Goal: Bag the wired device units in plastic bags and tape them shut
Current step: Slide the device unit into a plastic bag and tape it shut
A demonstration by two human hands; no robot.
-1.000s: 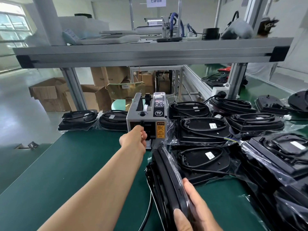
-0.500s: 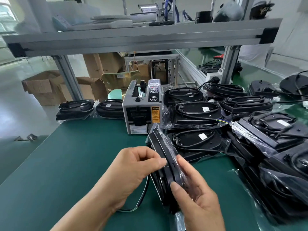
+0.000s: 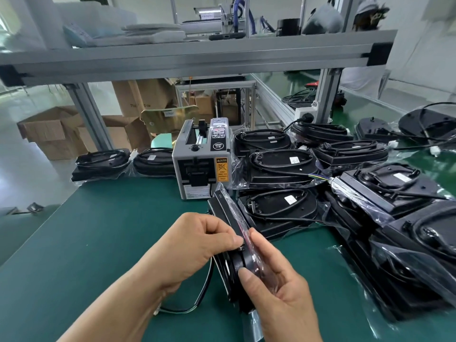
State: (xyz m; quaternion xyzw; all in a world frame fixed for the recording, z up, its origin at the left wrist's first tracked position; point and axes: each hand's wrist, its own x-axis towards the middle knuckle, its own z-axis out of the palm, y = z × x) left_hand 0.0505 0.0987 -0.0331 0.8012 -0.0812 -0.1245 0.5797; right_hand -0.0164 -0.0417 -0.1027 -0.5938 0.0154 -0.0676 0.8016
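After it left the dispenser (image 3: pixel 201 164), the left hand (image 3: pixel 195 248) pinches the bagged unit (image 3: pixel 223 206).

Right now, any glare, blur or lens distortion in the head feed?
Head view: wide-angle bowing bends the shelf beam; glare streaks the plastic bags at right; top-shelf clutter is soft; left hand and right hand on the bagged unit are sharp; lighting even, shadows faint.

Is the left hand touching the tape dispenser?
Apart. Head view: left hand pinches the bagged unit, green mat showing between it and the tape dispenser.
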